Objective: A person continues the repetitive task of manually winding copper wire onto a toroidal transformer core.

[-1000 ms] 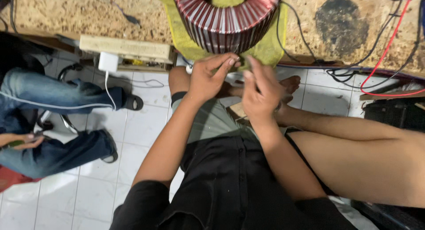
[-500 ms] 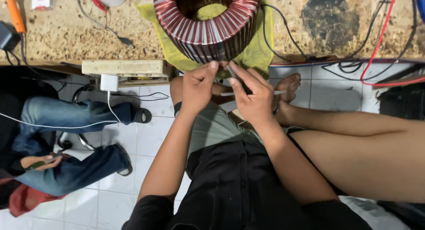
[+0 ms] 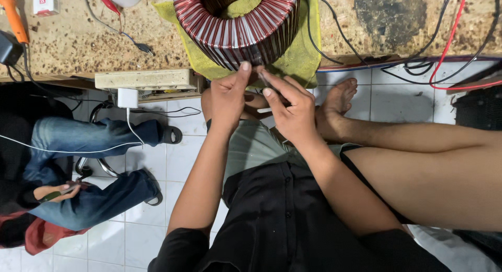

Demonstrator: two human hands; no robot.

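Top of the big toroidal coil is getting cut off by the frame edge, so only the near half is showing. Its core is hidden under the winding, w/ a bit of yellow-green cloth peeking through the centre hole. Hands are blocking the spot that matters: left hand is curling up w/ the thumb pressing against the coil's near lower edge, right hand is sitting just beside it, fingers pinching something thin and dark, prob a wire end or small tool, can't really tell. A pale strip is poking out between the two hands too, mostly hidden.

Coil is a fat ring, glossy reddish-copper wire wound in tight ribs w/ lighter stripes. It's lying flat on the cloth at the near edge of a speckled, stained workbench, ring axis pointing straight up, more or less at the camera. No real long axis since it's round.

Black and red cables are looping across the right side of the bench. A cream power strip is sitting on the bench's near edge at left, white plug under it. Floor is white tile. Another person in jeans is sitting at left, mostly out of frame, holding a small greenish thing.
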